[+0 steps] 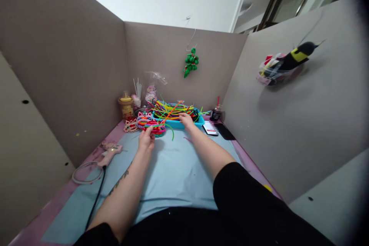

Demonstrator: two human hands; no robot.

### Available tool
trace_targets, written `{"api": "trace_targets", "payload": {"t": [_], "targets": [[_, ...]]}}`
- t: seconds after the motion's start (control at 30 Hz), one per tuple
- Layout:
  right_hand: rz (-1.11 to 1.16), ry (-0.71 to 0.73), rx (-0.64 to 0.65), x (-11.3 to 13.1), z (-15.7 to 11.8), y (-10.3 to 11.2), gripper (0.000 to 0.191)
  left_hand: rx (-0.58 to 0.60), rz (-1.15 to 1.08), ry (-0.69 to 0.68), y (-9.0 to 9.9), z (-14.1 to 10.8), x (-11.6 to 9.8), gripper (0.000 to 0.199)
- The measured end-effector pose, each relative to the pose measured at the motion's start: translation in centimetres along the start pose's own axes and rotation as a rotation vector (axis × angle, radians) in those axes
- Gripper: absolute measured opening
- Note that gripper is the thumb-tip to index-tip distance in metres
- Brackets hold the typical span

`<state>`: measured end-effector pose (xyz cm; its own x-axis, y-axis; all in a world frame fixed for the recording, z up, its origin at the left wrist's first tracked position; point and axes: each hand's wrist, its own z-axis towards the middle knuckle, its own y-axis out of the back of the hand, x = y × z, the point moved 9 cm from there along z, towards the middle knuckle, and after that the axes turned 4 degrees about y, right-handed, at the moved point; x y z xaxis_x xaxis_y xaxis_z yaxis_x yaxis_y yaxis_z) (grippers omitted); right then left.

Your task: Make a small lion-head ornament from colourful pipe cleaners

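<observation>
My left hand [147,140] is closed on a few pipe cleaners. A green pipe cleaner [172,132] from this bunch bends down at its right end. Just behind that hand sit several colourful woven pieces with pointed ears [144,120], partly hidden by it. My right hand [187,120] is at the front rim of a blue tray [178,124], its fingers pinched on a pipe cleaner at the pile's edge; the fingertips are small and hard to make out. Many loose pipe cleaners [170,108] in mixed colours fill the tray and stick out over its sides.
A pink glue gun [111,154] with its cable lies at left on the blue sheet [173,173]. A lidded cup [126,107] stands back left, a dark cup with a red straw [216,113] back right. A phone [210,128] lies near the tray. Grey panels enclose three sides.
</observation>
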<state>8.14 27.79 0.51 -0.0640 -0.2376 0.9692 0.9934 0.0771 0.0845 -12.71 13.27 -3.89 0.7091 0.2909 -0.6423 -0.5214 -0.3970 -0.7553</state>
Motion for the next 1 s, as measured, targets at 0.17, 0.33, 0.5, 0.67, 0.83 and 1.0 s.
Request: {"api": "trace_targets", "payload": {"t": [0.17, 0.33, 0.5, 0.67, 0.83, 1.0], "targets": [[-0.012, 0.032, 0.300, 2.3, -6.5, -3.8, 0.023, 0.071, 0.233, -0.089, -1.3, -1.3, 0.3, 0.033], [-0.111, 0.038, 0.374, 2.8, -12.8, -5.1, 0.025, 0.239, 0.452, -0.179, -4.0, -3.6, 1.4, 0.026], [-0.096, 0.072, 0.190, 2.0, -13.6, -2.4, 0.025, 0.331, 0.507, -0.051, -4.5, -4.3, 3.6, 0.028], [-0.137, 0.257, 0.141, 3.6, -14.2, -1.1, 0.018, 0.290, 0.378, 0.147, -3.7, -4.4, 5.7, 0.033], [-0.320, 0.431, 0.104, 5.5, -15.0, -0.6, 0.017, 0.267, 0.271, 0.224, -3.9, -4.9, 6.6, 0.034], [-0.244, 0.394, 0.087, 5.0, -14.6, -0.1, 0.018, 0.287, 0.308, 0.254, -3.7, -5.1, 6.6, 0.033]]}}
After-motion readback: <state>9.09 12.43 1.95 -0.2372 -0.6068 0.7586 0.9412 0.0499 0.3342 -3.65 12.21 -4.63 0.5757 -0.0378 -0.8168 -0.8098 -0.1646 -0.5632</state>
